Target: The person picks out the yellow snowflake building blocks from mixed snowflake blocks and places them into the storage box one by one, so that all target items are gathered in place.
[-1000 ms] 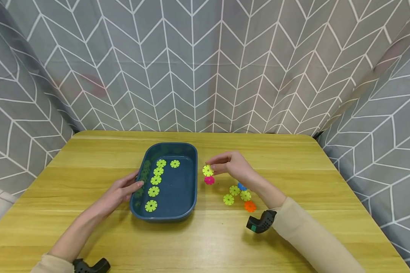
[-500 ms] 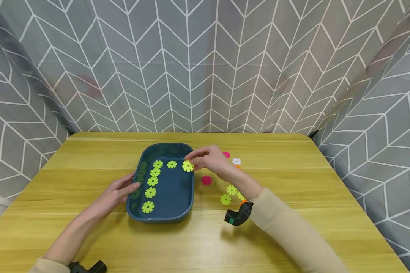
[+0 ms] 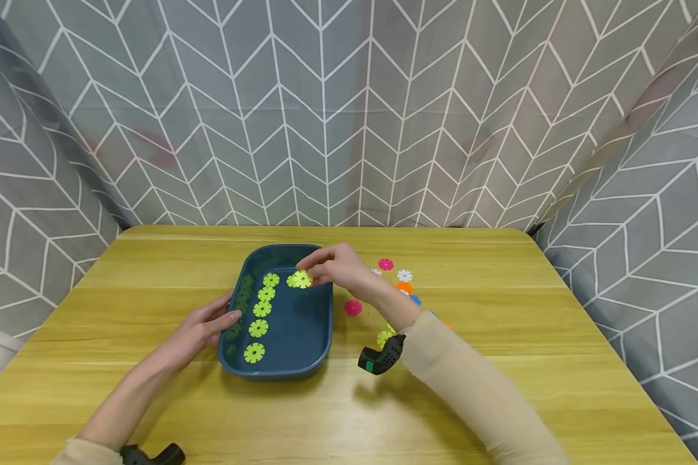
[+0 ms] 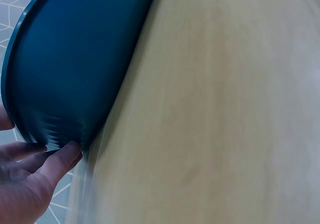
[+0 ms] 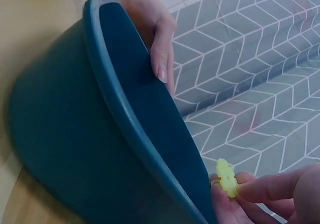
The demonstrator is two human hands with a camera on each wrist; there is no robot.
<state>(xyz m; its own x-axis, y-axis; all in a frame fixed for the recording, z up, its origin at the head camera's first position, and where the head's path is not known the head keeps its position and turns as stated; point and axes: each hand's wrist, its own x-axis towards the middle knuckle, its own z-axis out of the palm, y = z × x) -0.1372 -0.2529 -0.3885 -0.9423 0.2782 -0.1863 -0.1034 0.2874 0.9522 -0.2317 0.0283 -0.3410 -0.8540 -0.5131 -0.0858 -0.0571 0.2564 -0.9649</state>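
A dark blue plastic bin (image 3: 291, 336) stands on the table. My left hand (image 3: 206, 323) grips its left side, thumb over the rim and fingers along the outer wall (image 4: 65, 73). Between thumb and fingertips, my right hand (image 3: 337, 266) pinches a yellow-green notched snowflake disc (image 3: 303, 279), seen nearly edge-on in the right wrist view (image 5: 226, 178). That disc is above the far part of the bin and partly overlaps another yellow-green disc (image 3: 292, 281) in the head view. Along the bin's left side runs a line of several matching discs (image 3: 258, 328).
Right of the bin, loose discs lie on the wooden table (image 3: 337, 420): a pink disc (image 3: 353, 307), a white disc (image 3: 404, 276), an orange disc (image 3: 404, 287) and several more, partly hidden by my right forearm. A patterned grey curtain (image 3: 349, 116) hangs behind the table.
My right hand has carried the yellow-green disc leftward from beside the bin, across its right rim, to above the inside. My left hand keeps its grip on the bin.
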